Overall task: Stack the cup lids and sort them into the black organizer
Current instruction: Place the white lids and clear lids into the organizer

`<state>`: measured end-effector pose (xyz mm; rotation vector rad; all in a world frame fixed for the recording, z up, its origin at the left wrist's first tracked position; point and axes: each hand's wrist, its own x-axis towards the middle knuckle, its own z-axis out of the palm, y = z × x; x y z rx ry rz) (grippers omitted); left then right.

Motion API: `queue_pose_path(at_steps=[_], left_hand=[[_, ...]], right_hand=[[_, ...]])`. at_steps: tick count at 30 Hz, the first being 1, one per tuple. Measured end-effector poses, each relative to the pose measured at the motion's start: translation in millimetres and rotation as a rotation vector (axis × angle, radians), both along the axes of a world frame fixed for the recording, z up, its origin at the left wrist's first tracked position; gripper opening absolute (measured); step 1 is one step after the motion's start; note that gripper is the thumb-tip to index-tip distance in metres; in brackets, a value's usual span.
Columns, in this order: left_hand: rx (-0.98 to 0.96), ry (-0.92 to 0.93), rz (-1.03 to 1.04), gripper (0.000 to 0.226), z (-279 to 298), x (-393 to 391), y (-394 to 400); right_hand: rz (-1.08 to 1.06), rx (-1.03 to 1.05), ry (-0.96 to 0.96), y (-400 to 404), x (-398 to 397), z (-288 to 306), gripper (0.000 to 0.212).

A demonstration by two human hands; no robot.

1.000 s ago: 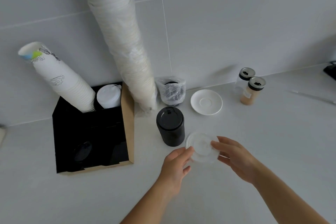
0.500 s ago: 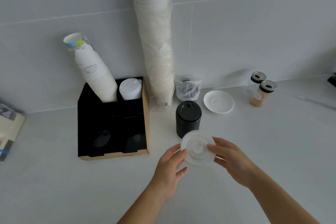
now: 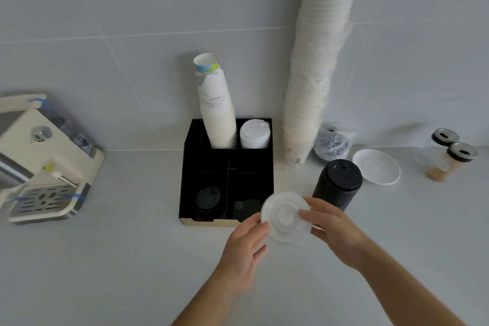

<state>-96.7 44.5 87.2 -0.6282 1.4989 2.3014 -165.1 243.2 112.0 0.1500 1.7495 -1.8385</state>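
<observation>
A stack of clear plastic cup lids (image 3: 283,216) hangs just above the counter, at the front right corner of the black organizer (image 3: 190,167). My left hand (image 3: 244,245) touches its left edge with the thumb and my right hand (image 3: 334,229) grips its right side. Inside the organizer, black lids (image 3: 209,198) lie in the front left compartment. White lids (image 3: 254,133) stand in the back right one, and printed paper cups (image 3: 215,103) in the back middle. A tall stack of black lids (image 3: 338,182) stands on the counter behind my right hand.
A tall column of white paper cups (image 3: 316,66) leans on the tiled wall right of the organizer. A plastic-wrapped black bundle (image 3: 332,140), a white saucer (image 3: 375,165) and two shakers (image 3: 451,157) sit at the right. A cream coffee machine (image 3: 39,161) stands at the left.
Both hands have carried the clear lids leftward from in front of the black lid stack to the organizer's front right corner. The view has swung left, bringing the coffee machine into sight.
</observation>
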Motion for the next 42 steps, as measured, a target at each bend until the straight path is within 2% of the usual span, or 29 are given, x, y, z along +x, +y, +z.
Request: queue_pose_path(at_steps=[5, 10, 11, 15, 26, 29, 33, 36, 40, 42], left_hand=[[0.07, 0.016, 0.011, 0.041, 4.5, -4.1, -25.7], [0.184, -0.052, 0.162, 0.048, 5.3, -14.0, -31.5], [0.198, -0.069, 0.2, 0.046, 4.7, -16.1, -32.9], [0.23, -0.113, 0.322, 0.014, -4.7, -24.8, -41.7], [0.285, -0.228, 0.421, 0.008, -16.1, -50.8, -45.6], [0.248, -0.264, 0.411, 0.007, -22.8, -55.2, -47.0], [0.136, -0.322, 0.357, 0.02, -34.8, -65.2, -46.6], [0.065, -0.343, 0.314, 0.017, -36.4, -72.5, -45.0], [-0.055, -0.36, 0.255, 0.004, -33.5, -79.9, -44.9], [-0.1, -0.365, 0.228, 0.018, -34.2, -83.9, -46.1]], right_hand=[[0.062, 0.064, -0.003, -37.9, -25.6, 1.7, 0.057], [0.129, 0.172, 0.009, -77.0, -56.1, 6.5, 0.049], [0.166, 0.192, 0.014, -84.3, -61.9, 8.1, 0.047], [0.284, 0.229, -0.01, -105.5, -86.4, 5.5, 0.04], [0.408, 0.319, -0.08, -121.7, -120.5, -6.8, 0.041], [0.443, 0.4, -0.05, -123.3, -121.2, -13.7, 0.046], [0.426, 0.605, 0.035, -125.8, -115.5, -20.7, 0.061], [0.41, 0.631, 0.087, -125.7, -110.8, -24.0, 0.064], [0.358, 0.611, 0.093, -118.9, -103.9, -22.1, 0.058], [0.26, 0.584, 0.128, -112.5, -99.2, -19.1, 0.049]])
